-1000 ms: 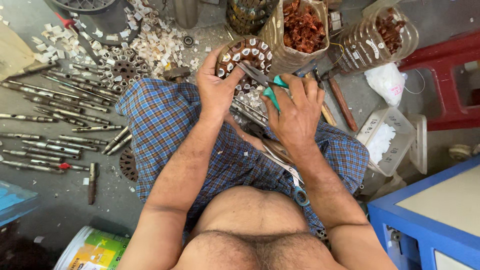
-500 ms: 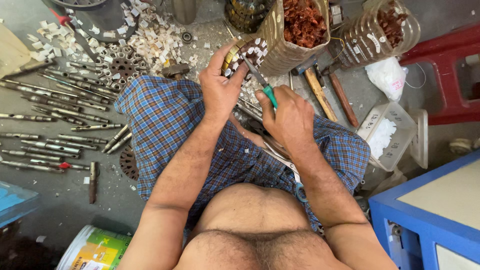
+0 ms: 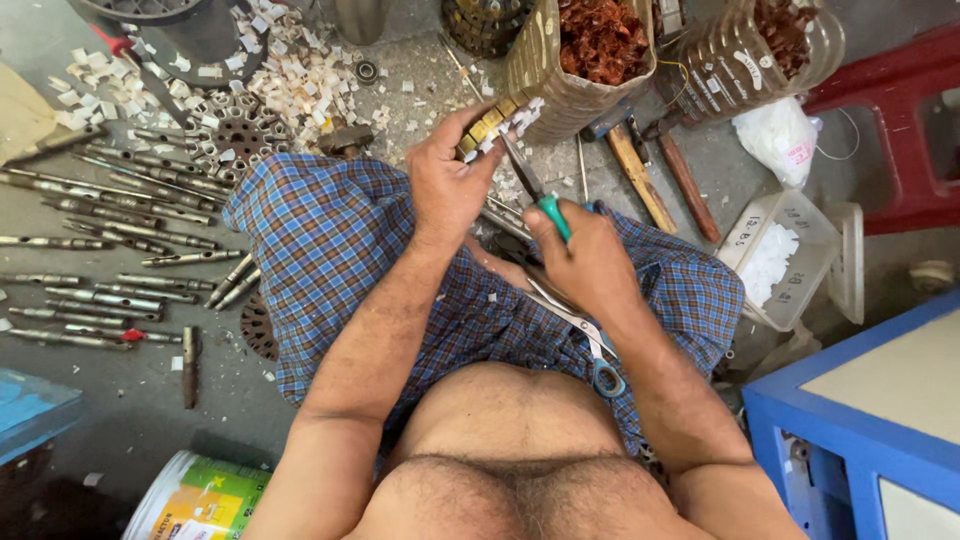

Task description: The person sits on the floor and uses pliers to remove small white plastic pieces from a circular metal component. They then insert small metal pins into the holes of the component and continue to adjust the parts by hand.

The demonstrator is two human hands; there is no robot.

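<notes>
Rotor (image 3: 492,125) sits in my left hand (image 3: 447,185), above the checked cloth (image 3: 330,240) on my lap; this grip is pinching it at the edge. My right hand (image 3: 585,262) is closed around green-handled pliers (image 3: 535,190), tips touching the rotor. Scissors (image 3: 590,345) lie on the cloth.
</notes>
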